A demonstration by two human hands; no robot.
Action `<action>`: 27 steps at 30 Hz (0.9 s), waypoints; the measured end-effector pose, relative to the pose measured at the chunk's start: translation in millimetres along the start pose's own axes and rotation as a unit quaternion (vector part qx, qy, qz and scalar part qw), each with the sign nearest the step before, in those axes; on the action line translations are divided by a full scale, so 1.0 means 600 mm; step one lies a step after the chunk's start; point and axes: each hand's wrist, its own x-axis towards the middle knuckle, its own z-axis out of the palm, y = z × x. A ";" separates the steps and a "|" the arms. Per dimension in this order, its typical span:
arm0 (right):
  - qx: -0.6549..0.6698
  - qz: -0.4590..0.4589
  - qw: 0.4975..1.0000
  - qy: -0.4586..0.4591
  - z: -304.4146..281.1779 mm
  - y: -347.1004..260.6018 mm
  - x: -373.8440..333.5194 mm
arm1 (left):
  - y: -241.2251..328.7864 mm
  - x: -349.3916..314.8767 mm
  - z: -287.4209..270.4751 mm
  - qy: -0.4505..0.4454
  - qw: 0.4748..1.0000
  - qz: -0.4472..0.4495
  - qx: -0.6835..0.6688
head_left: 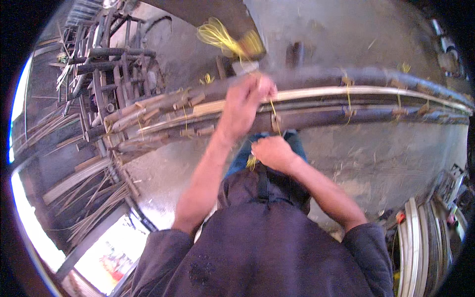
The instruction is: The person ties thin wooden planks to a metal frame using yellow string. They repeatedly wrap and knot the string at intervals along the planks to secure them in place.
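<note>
Drawing the yellow cord [273,110] evenly taut across the pale strips [316,93] would likely serve best, with the left hand [251,94] curled at their far side, the right hand [272,152] curled at their near side, each grip unclear.

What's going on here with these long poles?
A person in a dark short-sleeved shirt is working bare-handed at long, pale, wood-like strips between two long dark poles, with thin yellow ties across them. The blurred left hand is over the strips; the curled right hand is nearer the body. What each grips is unclear.
</note>
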 end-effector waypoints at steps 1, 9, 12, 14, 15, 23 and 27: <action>0.070 0.016 0.997 0.020 -0.024 -0.026 -0.013 | -0.002 0.038 -0.013 0.016 0.995 0.061 0.077; 0.147 0.017 0.989 0.014 -0.095 -0.078 -0.068 | -0.124 0.219 -0.121 -0.140 0.937 -0.081 0.308; 0.344 0.013 0.939 0.008 -0.080 -0.142 -0.062 | -0.104 0.184 -0.287 -0.139 0.911 -0.005 0.387; 0.394 0.020 0.917 0.056 0.014 -0.177 0.013 | -0.084 0.132 -0.347 -0.085 0.957 -0.007 0.278; 0.332 0.100 0.934 0.086 0.069 -0.187 0.084 | -0.069 0.095 -0.364 -0.057 0.973 -0.010 0.221; 0.014 0.060 0.992 0.107 -0.258 -0.388 0.212 | -0.167 -0.194 -0.380 -0.008 0.926 0.141 0.351; -0.024 -0.333 0.910 0.247 -0.243 -0.273 0.465 | -0.145 -0.172 -0.350 0.005 0.949 0.062 0.308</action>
